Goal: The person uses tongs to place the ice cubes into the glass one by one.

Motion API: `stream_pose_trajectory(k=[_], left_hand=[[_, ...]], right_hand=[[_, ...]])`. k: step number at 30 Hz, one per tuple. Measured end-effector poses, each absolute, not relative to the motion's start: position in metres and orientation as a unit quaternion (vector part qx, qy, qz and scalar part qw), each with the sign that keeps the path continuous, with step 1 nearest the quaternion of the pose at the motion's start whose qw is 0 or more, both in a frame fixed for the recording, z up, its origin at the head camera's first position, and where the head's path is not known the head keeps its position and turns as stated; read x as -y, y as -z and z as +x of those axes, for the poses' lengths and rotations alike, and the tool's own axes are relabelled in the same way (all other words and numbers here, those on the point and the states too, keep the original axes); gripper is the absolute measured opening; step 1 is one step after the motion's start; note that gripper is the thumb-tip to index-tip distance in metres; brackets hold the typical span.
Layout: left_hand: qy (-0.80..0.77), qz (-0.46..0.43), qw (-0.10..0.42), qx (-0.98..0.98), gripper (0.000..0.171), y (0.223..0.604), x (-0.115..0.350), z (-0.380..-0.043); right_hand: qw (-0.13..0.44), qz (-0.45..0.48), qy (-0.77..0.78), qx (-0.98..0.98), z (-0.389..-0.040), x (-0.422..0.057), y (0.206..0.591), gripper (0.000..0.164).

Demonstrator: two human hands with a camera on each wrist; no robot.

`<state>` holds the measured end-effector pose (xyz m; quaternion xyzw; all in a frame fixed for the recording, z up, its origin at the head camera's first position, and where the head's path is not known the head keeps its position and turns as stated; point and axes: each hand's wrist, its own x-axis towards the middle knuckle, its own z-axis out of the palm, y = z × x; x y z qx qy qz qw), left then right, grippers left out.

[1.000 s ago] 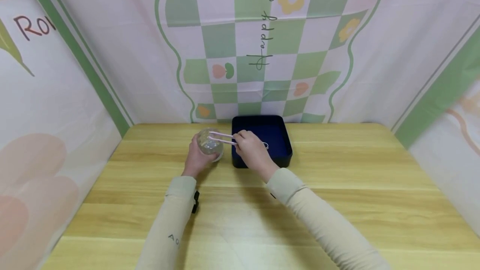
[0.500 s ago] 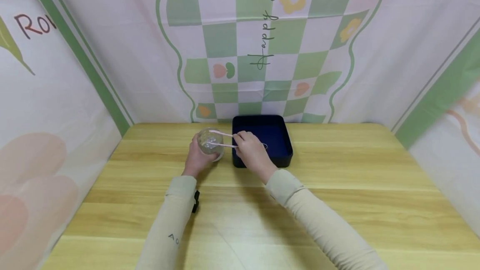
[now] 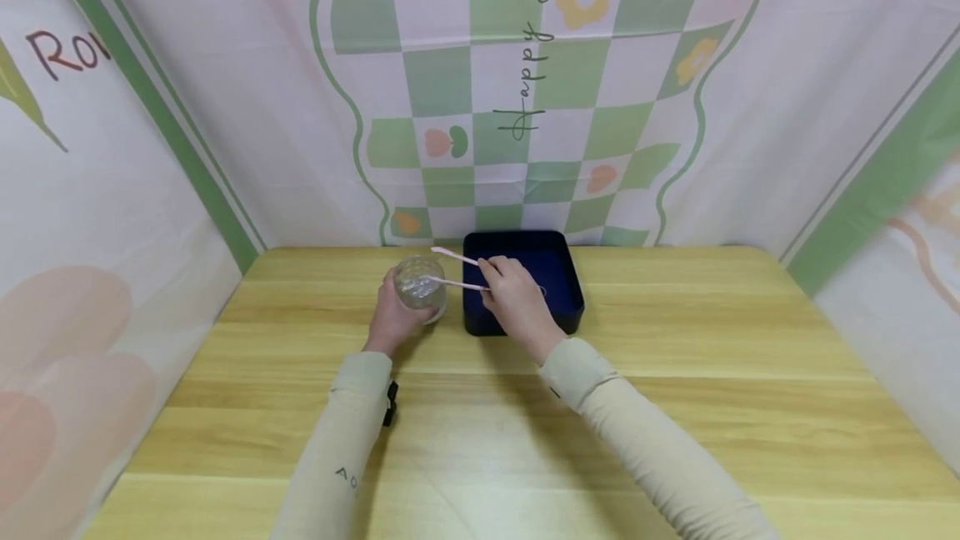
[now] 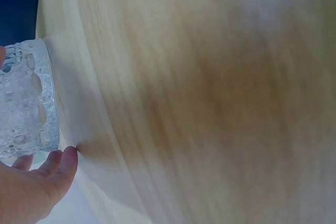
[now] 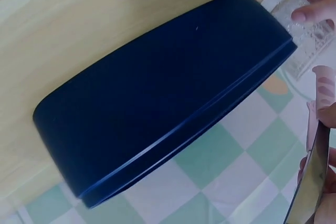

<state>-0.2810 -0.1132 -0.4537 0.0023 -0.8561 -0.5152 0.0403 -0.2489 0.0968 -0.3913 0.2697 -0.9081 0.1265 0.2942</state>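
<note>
My left hand grips a clear, patterned glass cup on the table, left of a dark blue box. Its thumb and fingers lie around the cup's side, as the left wrist view shows with the cup at its edge. Over the box's left side, my right hand holds a pair of tongs with pink tips and a metal handle. The tongs' arms are spread. One tip overlaps the cup's mouth; the other points past the cup's far side.
The dark blue open-topped box stands at the table's back, against the patterned cloth backdrop. Wooden tabletop extends in front and to both sides. White printed cloth rises along the left.
The tongs' tips were close together over the cup and have spread apart. My right hand has shifted slightly right, drawing one tip off the cup's mouth. My left hand and the cup stay put.
</note>
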Motion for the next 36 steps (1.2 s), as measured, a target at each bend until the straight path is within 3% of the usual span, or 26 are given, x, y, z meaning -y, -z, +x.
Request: stream_pose_trajectory(k=[8, 17, 24, 36], left_hand=[[0.511, 0.005, 0.035, 0.859, 0.098, 0.451, 0.113, -0.279], [0.515, 0.006, 0.030, 0.857, 0.098, 0.449, 0.112, -0.278], [0.513, 0.013, 0.031, 0.858, 0.097, 0.450, 0.113, -0.278], [0.518, 0.016, 0.030, 0.855, 0.102, 0.453, 0.113, -0.277]], right_hand=[[0.291, 0.181, -0.177, 0.923, -0.258, -0.124, 0.380, 0.044], [0.277, 0.032, -0.251, 0.927, -0.275, -0.186, 0.371, 0.043], [0.192, -0.084, -0.234, 0.949, -0.271, -0.231, 0.381, 0.037], [0.064, -0.145, -0.194, 0.968, -0.255, -0.257, 0.421, 0.029]])
